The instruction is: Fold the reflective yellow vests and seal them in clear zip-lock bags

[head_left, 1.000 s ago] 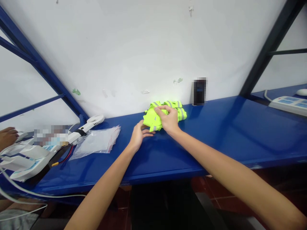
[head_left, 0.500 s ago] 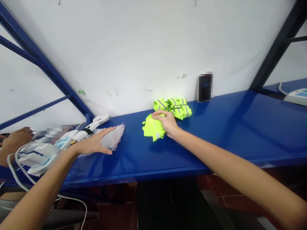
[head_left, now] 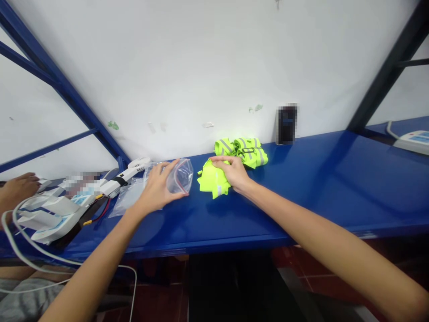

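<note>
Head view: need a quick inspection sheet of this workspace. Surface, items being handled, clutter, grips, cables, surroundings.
Surface: glossy blue table against a white wall.
Handled items: clear bag, red-lined mouth toward the folded garment, yellow-green with a pale strip.
Clutter: bag pile, white fan, white power strip, yellow-green bundles behind; dark pixelated object by the wall.
Grips: left hand holds the clear bag; right hand on the folded garment, hold partly hidden.
Cables: white cables loop at left; red-and-dark lead beside the strip.
Surroundings: blue frame left, dark frame right; co-worker's hand far left.
</note>
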`<state>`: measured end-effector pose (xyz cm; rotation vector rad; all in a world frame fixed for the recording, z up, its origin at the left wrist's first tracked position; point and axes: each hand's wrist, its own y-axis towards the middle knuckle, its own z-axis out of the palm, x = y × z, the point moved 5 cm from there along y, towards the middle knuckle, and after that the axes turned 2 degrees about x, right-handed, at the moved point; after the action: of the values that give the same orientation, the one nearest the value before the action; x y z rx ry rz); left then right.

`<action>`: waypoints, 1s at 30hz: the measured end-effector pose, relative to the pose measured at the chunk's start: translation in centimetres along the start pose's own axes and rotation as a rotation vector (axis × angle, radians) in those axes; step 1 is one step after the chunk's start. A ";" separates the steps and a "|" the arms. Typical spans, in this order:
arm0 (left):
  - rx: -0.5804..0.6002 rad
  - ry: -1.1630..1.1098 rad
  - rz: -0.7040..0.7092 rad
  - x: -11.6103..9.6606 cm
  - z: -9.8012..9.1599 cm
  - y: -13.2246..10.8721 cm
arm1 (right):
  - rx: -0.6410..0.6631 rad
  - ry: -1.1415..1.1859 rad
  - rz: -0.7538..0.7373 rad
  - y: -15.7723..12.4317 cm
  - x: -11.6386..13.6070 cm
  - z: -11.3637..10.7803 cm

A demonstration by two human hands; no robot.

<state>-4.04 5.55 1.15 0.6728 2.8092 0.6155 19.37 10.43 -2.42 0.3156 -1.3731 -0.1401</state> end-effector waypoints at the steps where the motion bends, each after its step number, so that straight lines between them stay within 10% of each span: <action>1: -0.043 0.028 0.020 -1.1 0.4 0.1 | -0.032 0.023 0.029 0.1 -0.2 -0.1; 10: -0.255 0.152 0.019 -6.3 3.8 1.2 | -0.216 -0.019 -0.116 0.4 0.1 -1.2; 22: -0.285 0.202 0.067 -6.9 4.7 1.4 | -0.237 -0.182 -0.214 0.3 0.2 -1.5; 30: -0.215 0.233 0.019 -6.0 5.2 1.2 | -0.023 -0.290 -0.219 -0.2 0.0 0.0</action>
<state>3.13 5.50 -2.53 0.6222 2.8854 1.0435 19.41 10.25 -2.47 0.4388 -1.6197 -0.3955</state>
